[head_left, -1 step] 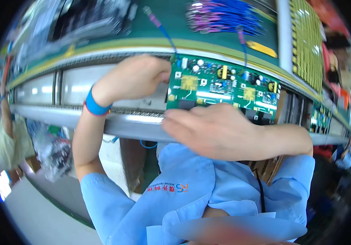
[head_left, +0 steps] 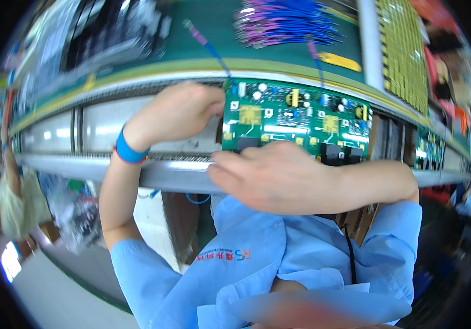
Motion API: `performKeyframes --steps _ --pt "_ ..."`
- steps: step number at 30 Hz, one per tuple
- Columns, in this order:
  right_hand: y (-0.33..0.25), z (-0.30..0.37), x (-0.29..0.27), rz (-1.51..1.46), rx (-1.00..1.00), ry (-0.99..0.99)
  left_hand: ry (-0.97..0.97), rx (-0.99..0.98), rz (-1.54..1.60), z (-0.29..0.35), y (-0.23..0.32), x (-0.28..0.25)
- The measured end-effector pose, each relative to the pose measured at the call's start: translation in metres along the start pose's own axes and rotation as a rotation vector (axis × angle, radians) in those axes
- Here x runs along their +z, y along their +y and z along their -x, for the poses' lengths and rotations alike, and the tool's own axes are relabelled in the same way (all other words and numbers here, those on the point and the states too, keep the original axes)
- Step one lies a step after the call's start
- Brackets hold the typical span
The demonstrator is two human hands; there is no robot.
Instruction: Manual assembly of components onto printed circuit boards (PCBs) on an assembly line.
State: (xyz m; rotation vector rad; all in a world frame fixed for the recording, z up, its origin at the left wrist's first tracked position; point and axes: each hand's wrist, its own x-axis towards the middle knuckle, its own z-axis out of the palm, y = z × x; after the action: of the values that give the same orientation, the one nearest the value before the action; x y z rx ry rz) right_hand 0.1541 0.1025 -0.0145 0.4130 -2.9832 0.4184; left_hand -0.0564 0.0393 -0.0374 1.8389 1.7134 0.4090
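A green circuit board (head_left: 287, 125), packed with parts, lies across the metal rails in front of me. Two blue wires with pink sleeves rise from its far side, a left wire (head_left: 207, 46) and a right wire (head_left: 316, 57). At the board's left edge, my left hand (head_left: 183, 112) is closed, its curled fingertips partly hidden there. My right hand (head_left: 274, 178) lies along the near edge, fingers stretched leftward past the near-left corner and slightly apart. It covers part of that edge. Black blocks (head_left: 331, 152) stand on the board just beyond this hand.
Beyond the rails, a bundle of blue and pink wires (head_left: 285, 24) lies on a green surface beside a yellow tool-like piece (head_left: 339, 61). Yellow strips (head_left: 402, 55) stand at the far right. Another circuit board (head_left: 430, 153) is farther right. A person (head_left: 18, 192) stands at the left.
The view has shifted slightly, so the wire bundle and yellow piece appear farther left. My right hand appears a little farther left along the board's near edge. My left hand stays at the left edge.
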Motion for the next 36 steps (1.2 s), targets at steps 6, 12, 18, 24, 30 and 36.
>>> performKeyframes --steps 6,12,18,24,30,36 --pt "-0.010 0.027 0.015 0.336 0.130 -0.082 -0.041 0.067 -0.053 -0.037 0.039 0.019" --pt "0.004 0.080 0.008 0.180 0.357 0.062 -0.111 0.218 -0.130 -0.073 0.060 0.050" --pt "0.011 0.119 0.002 0.209 0.520 0.054 -0.183 0.202 -0.190 -0.088 0.071 0.061" --pt "0.019 0.143 0.000 0.228 0.633 0.053 -0.271 0.135 -0.210 -0.084 0.069 0.067" --pt "0.025 0.170 -0.008 0.212 0.719 0.076 -0.303 0.144 -0.223 -0.085 0.055 0.086" --pt "0.033 0.213 -0.016 0.269 1.034 0.015 -0.341 0.112 -0.242 -0.080 0.040 0.092"
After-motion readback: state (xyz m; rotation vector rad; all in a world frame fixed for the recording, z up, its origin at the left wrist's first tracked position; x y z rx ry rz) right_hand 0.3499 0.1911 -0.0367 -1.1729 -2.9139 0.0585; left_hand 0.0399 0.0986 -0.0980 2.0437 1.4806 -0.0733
